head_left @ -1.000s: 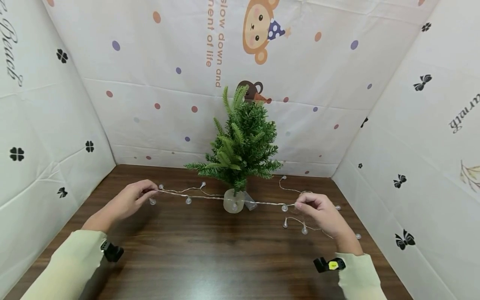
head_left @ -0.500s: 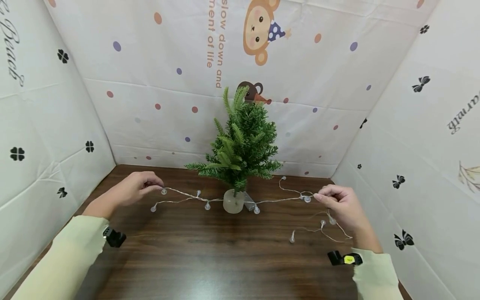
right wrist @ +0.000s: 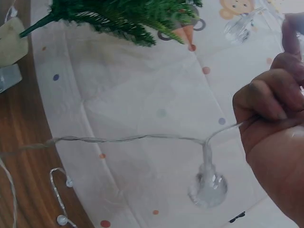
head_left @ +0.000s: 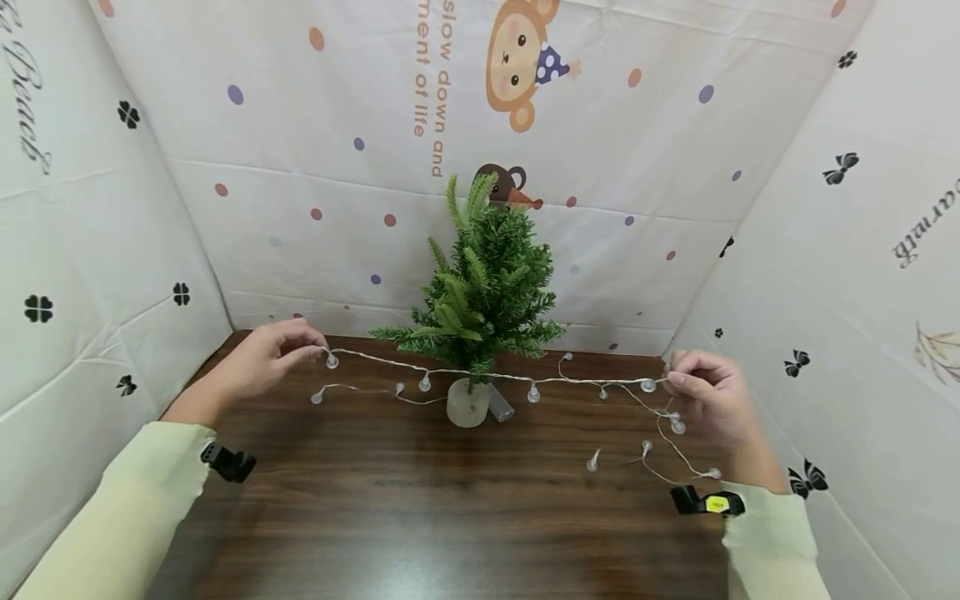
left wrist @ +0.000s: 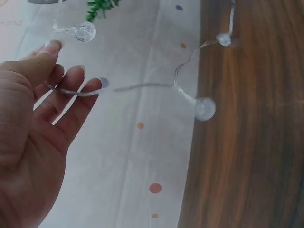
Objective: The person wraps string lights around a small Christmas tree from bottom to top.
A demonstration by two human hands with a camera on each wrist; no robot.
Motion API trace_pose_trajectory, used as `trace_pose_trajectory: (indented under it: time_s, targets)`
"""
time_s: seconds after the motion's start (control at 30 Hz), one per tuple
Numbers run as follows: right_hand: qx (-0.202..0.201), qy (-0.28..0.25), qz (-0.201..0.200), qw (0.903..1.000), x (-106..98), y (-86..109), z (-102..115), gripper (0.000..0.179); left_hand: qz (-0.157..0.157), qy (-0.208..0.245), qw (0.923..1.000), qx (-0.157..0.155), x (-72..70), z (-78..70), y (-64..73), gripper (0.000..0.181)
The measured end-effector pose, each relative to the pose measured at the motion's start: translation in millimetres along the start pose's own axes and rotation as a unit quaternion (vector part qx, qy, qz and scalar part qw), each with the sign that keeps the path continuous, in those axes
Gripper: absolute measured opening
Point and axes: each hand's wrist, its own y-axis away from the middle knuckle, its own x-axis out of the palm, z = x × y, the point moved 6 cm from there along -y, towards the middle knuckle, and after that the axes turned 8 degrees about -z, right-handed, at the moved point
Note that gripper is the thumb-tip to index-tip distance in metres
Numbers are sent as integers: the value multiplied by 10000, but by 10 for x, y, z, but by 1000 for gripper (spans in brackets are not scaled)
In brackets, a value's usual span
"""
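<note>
The artificial fir tree stands upright on its pale cylindrical base, the centre of my clock; I judge that this squat foot steadies it on the wooden bench. Between nine and ten o'clock I have the left hand, thumb and fingertips pinched on the bulb string light. At three o'clock the right hand is clamped on the same string, fingers curled over the wire. The span between them crosses in front of the trunk just above the base, four clear bulbs dangling from it; whether wire meets needles, I cannot tell. I read the wide spread of the hands as what draws that span nearly straight and lifts it off the wood, and fingertip grips seem to suit so thin a wire. Slack trails at nine o'clock and, in loose loops, between three and four, probably because the string is longer than the held stretch. A grey translucent box lies just beside the base at three o'clock, perhaps a battery case. Behind, at twelve, hangs the printed backdrop.
</note>
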Motion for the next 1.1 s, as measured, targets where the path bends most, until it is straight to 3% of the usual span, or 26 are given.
trace_pose_trajectory:
  time_s: [0.13,0.27,0.4,0.67,0.93,1.1]
  targets:
    - [-218,-1116,435,9926,13,-85,53,33,-71,281,9996,-17,-40,-55,-49,10]
    - [-303,-1615,620,9845,33,-162,128,26,-102,489,9987,-123,-55,-58,-84,8]
    - [-269,-2045,701,9760,35,-226,206,22,-159,418,9988,-175,-70,-73,-149,8]
    - [-250,-2448,805,9659,64,-304,321,17,-221,398,9989,110,-56,-190,-300,8]
    - [-370,-3033,1030,9466,117,-356,436,15,-395,785,9957,296,-90,-201,-324,11]
    - [-354,-3099,872,9461,85,-380,478,18,-461,500,9975,197,-111,-179,-360,10]
